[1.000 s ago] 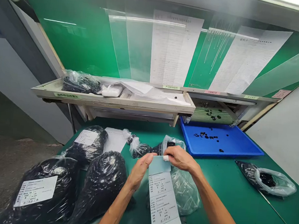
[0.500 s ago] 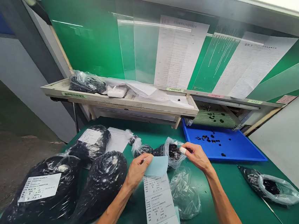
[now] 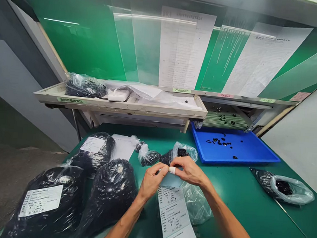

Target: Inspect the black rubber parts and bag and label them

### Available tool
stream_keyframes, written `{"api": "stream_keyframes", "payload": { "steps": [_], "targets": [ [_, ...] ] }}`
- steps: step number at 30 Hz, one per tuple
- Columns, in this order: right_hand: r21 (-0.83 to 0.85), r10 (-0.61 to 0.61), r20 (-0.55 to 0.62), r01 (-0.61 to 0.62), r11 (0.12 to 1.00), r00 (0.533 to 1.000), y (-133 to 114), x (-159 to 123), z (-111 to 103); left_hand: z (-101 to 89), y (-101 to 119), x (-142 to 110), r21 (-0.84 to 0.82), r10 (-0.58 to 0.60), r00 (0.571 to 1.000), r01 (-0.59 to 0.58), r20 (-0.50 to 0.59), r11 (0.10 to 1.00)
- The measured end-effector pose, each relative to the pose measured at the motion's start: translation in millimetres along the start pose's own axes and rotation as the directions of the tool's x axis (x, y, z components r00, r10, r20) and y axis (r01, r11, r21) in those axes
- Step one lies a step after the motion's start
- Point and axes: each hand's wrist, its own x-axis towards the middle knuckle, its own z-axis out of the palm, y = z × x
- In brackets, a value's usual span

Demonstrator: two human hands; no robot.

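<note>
Label strip runs down the green bench from a pale blue tab, pinched between the nearly closed left hand and right hand, whose fingertip wears white tape. Clear bag lies beside the strip; blue tray sits beyond.

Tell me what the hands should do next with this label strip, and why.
Probably peel the pale blue tab away from the printed label strip. The left hand and right hand are both pinching at its top edge, and the strip runs free below them, so nothing seems to block that small pull.
</note>
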Motion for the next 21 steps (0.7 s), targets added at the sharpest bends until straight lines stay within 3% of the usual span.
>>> {"api": "stream_keyframes", "payload": {
  "steps": [4, 6, 10, 14, 17, 21],
  "targets": [
    [0.039, 0.134, -0.106, -0.13, 0.991, 0.985, 15.9, -14.3, -13.4, -24.6, -10.4, 7.5, -0.268, -0.152, 0.957, 0.083, -0.248, 0.96],
    [0.041, 0.15, -0.113, -0.146, 0.988, 0.982, 19.2, -17.6, -17.1, -30.3, -13.4, 9.6, -0.305, -0.178, 0.94, 0.085, -0.291, 0.949],
    [0.036, 0.089, -0.054, -0.087, 0.996, 0.995, 9.2, -8.7, -5.6, -8.1, -9.3, 6.8, -0.266, -0.13, 0.985, 0.097, -0.11, 0.959],
    [0.044, 0.058, -0.03, -0.056, 0.997, 0.998, 1.4, 1.0, 3.7, 14.7, -3.8, 4.4, -0.108, -0.119, 0.992, 0.121, 0.033, 0.987],
    [0.087, 0.097, -0.027, -0.094, 0.992, 0.995, 15.1, -3.6, -9.9, 4.9, -4.8, 7.8, -0.193, -0.15, 0.989, 0.147, -0.003, 0.97],
    [0.105, 0.252, -0.187, -0.236, 0.966, 0.95, 41.2, -19.0, -29.6, -22.7, -14.1, 19.4, -0.456, -0.274, 0.952, 0.186, -0.135, 0.871]
  ]
}}
